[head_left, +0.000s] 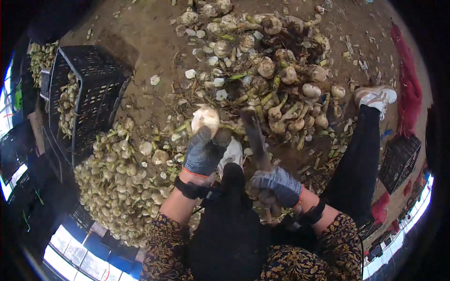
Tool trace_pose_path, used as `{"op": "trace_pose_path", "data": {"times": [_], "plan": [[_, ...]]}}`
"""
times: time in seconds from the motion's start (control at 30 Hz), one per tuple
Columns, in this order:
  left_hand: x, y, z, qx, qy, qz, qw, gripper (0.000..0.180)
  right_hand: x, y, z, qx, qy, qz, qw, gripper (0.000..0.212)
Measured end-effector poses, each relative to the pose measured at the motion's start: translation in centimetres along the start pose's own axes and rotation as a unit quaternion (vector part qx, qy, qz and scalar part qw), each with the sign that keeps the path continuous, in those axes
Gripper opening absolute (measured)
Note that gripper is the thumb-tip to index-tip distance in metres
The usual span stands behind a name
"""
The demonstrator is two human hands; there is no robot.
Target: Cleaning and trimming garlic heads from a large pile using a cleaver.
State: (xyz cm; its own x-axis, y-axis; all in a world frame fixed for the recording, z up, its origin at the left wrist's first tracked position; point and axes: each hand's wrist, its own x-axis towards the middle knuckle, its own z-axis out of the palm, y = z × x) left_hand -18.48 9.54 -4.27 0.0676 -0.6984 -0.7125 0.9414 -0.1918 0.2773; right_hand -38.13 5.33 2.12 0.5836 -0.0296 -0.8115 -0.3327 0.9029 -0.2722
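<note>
The person's left hand (204, 152), in a grey glove, is closing around a large pale garlic bulb (205, 119), which is sitting at the centre of the frame, a little left of the middle, with its rounded white side showing above the fingers. The right hand (279, 186), gloved in the same grey, is gripping a dark long-bladed tool (255, 140) lower and right of centre; the blade is pointing toward the top of the frame, its upper end lying to the right of the held bulb and apart from it. Exactly how the right fingers are wrapping the tool is hard to tell.

Beyond the hands, a loose pile of soiled bulbs with stalks (281, 77) is spreading over the brown ground (154, 33) in the upper middle. A dense heap of trimmed-looking bulbs (122, 180) is filling the lower left, reaching up to a black slatted crate (101, 70), inside which more bulbs (69, 105) are showing. The person's dark-clad leg (351, 164) is stretching toward the right, ending in a white shoe (376, 98). Near the right edge, a red cloth (408, 84) is lying above another dark crate (399, 161). Patterned sleeves (161, 243) are covering the upper forearms at the bottom.
</note>
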Motion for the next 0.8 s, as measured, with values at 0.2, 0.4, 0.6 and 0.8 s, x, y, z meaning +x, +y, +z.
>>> {"op": "trace_pose_path", "data": {"times": [0.2, 0.4, 0.6, 0.8], "plan": [[-0.3, 0.0, 2.3, 0.004, -0.003, 0.007, 1.000, 0.056, 0.2, 0.7, 1.0, 0.173, -0.028, 0.118, 0.977, 0.016], [-3.1, 1.2, 2.8, 0.175, -0.052, -0.056, 0.982, 0.070, 2.7, -0.3, 1.7, 0.238, -0.060, 0.066, 0.967, 0.016], [-9.7, 14.0, -8.7, 0.225, 0.103, 0.149, 0.957, 0.048, 3.2, -0.3, -4.0, -0.174, 0.039, -0.142, 0.974, 0.015], [-13.8, 24.0, -13.6, 0.305, 0.483, 0.378, 0.729, 0.047, 2.4, 0.0, -9.7, -0.388, 0.142, -0.235, 0.880, 0.020]]}}
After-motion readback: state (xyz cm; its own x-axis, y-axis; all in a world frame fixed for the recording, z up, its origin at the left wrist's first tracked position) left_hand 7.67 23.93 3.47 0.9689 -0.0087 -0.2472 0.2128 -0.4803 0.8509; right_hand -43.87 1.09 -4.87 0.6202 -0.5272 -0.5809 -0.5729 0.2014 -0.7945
